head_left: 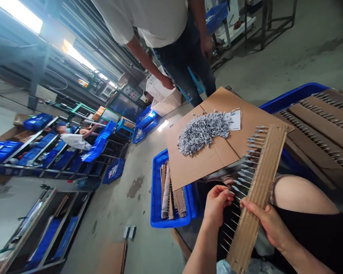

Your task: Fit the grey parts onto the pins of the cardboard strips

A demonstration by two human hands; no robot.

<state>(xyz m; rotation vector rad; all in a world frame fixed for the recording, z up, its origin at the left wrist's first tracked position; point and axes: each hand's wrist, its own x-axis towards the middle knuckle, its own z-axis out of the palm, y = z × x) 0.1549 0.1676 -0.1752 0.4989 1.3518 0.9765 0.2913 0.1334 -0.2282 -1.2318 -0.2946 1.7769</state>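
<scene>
My right hand [270,223] grips a long corrugated cardboard strip [263,182] that carries a row of thin pins, several capped with small grey parts. My left hand [217,203] is pinched on one small grey part [236,189] at a pin on the strip's left edge. Beyond the strip, a pile of the same grey parts [202,131] lies on a cardboard sheet [200,163], with a white paper slip [234,120] beside it.
A blue crate [157,201] under the sheet holds cardboard strips. Another blue crate [291,97] at right holds loaded strips. A standing person in a white shirt [154,19] handles a white basket [160,93] ahead. Shelving with blue bins and a seated person are at left.
</scene>
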